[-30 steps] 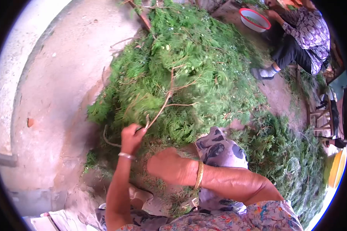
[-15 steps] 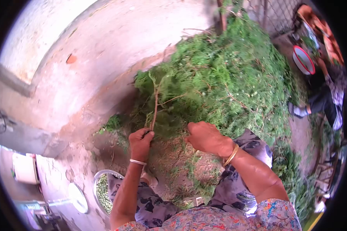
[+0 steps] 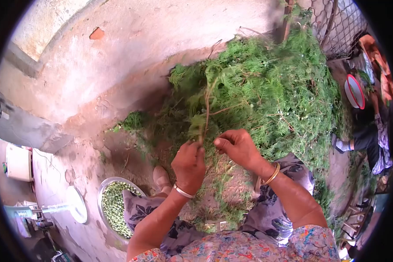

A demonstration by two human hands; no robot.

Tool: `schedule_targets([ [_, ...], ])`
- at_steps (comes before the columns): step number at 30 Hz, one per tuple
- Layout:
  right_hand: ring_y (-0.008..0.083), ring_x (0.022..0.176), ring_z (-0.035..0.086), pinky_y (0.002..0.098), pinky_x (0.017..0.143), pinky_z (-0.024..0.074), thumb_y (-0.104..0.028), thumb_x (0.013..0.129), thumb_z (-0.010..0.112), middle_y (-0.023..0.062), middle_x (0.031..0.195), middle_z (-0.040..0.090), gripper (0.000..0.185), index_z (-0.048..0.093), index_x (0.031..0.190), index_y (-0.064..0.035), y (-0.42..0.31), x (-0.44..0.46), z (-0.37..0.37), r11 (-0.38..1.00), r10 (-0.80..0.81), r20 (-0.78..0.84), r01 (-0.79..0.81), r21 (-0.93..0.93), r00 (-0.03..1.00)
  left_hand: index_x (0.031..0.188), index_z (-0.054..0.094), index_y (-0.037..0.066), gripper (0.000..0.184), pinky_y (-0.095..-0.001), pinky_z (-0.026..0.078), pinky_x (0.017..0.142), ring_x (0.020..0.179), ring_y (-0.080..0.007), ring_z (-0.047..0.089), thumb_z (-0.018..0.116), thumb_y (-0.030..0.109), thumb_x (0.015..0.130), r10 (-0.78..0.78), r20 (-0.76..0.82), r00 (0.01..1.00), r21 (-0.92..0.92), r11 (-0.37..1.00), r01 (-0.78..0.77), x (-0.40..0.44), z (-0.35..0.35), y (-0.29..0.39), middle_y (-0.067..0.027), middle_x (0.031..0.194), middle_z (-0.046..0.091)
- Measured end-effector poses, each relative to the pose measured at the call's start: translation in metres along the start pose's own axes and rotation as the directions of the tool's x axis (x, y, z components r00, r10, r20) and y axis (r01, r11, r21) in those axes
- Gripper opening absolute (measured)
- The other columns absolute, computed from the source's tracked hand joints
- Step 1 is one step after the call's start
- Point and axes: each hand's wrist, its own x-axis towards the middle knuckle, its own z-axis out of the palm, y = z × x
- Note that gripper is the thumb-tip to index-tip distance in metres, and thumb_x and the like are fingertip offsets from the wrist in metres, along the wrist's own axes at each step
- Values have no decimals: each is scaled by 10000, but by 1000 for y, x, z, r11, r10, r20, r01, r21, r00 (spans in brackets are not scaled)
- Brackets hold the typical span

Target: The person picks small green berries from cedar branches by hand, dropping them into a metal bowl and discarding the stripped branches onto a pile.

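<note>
My left hand [image 3: 189,166], with a silver bangle at the wrist, is closed round the lower end of a leafy branch [image 3: 207,107] that points up and away from me. Just right of it, my right hand [image 3: 238,149], with a gold bangle, has its thumb and fingers pinched together; whether anything small is between them is too small to tell. Beyond both hands lies a large heap of green branches [image 3: 275,96]. At the lower left, beside my knee, a round metal basin [image 3: 101,201] holds many small green pieces.
A standing fan [image 3: 76,204] and a white box [image 3: 18,162] are at the left. A pale wall [image 3: 139,39] runs behind the heap, with wire fencing [image 3: 343,30] at the upper right. Another person [image 3: 367,135] sits at the right beside a red-rimmed basin [image 3: 354,91].
The view has swung left, bringing the metal basin and fan into sight. My hands have come closer together, the left one still holding the branch.
</note>
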Motion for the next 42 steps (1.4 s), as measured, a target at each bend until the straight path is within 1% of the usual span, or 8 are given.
schedule_targets([
  [2, 93, 576, 594, 257, 525, 470, -256, 878, 634, 70, 626, 624, 334, 631, 768, 59, -1, 4, 5, 998, -64, -7, 64, 7, 998, 1003, 610, -7, 232, -351, 493, 616, 733, -278, 637, 654, 52, 783, 328, 12, 945, 223, 920, -322, 6, 0, 7, -148, 835, 624],
  [8, 83, 600, 581, 250, 524, 468, -124, 866, 631, 59, 654, 636, 226, 625, 739, 63, -13, 0, 8, 875, 215, -46, -172, 452, 976, 1057, 589, -29, 379, -371, 505, 709, 811, -340, 632, 727, 102, 729, 230, 321, 919, 33, 967, -254, -4, -9, 14, -202, 981, 618],
  [17, 157, 655, 601, 314, 617, 494, -12, 779, 630, 128, 733, 640, 132, 624, 879, 73, -18, -13, 24, 979, -184, -127, 170, -117, 975, 1127, 580, -37, 322, -254, 475, 751, 904, -110, 592, 631, 142, 863, -107, 430, 896, -524, 779, 345, 8, -18, 16, -83, 1005, 652],
  [19, 299, 797, 607, 395, 718, 498, -3, 728, 625, 177, 903, 611, 301, 580, 1020, 55, -13, -15, 28, 637, -628, 33, 537, -553, 778, 1106, 588, -37, 275, -250, 479, 750, 888, -113, 599, 596, 121, 881, -157, 403, 902, -591, 707, 387, 5, -12, 18, -74, 997, 651],
  [26, 358, 900, 589, 385, 751, 496, -19, 726, 660, 187, 959, 596, 290, 596, 1007, 11, -12, -24, 35, 589, -705, 126, 675, -444, 698, 981, 633, -24, 176, -224, 472, 649, 730, -92, 590, 521, 96, 917, -415, 442, 795, -806, 206, 555, 18, -16, 5, -55, 866, 654],
  [32, 145, 624, 602, 282, 585, 484, -45, 819, 653, 106, 725, 642, 129, 630, 917, 35, -23, -15, 12, 966, -251, -241, 226, -128, 937, 1018, 563, 16, 164, -271, 463, 571, 682, -169, 594, 482, 137, 943, -392, 603, 695, -727, 88, 681, 25, -22, 3, -100, 834, 638],
  [39, 97, 697, 586, 251, 606, 489, -152, 874, 617, 86, 787, 655, 292, 592, 1037, 89, -30, -9, -10, 995, -61, -90, 67, 73, 994, 1020, 550, 33, 268, -284, 354, 497, 536, -133, 454, 467, 280, 963, -85, 790, 608, -611, -193, 767, 17, -16, -9, -92, 751, 582],
  [42, 103, 728, 606, 241, 620, 502, -161, 892, 599, 93, 834, 657, 326, 571, 1100, 88, -29, -11, -20, 998, -31, -75, 35, 44, 997, 1023, 546, 38, 273, -283, 345, 511, 531, -129, 438, 465, 291, 962, -370, 721, 586, -651, -69, 756, 10, -7, 0, -105, 765, 581],
])
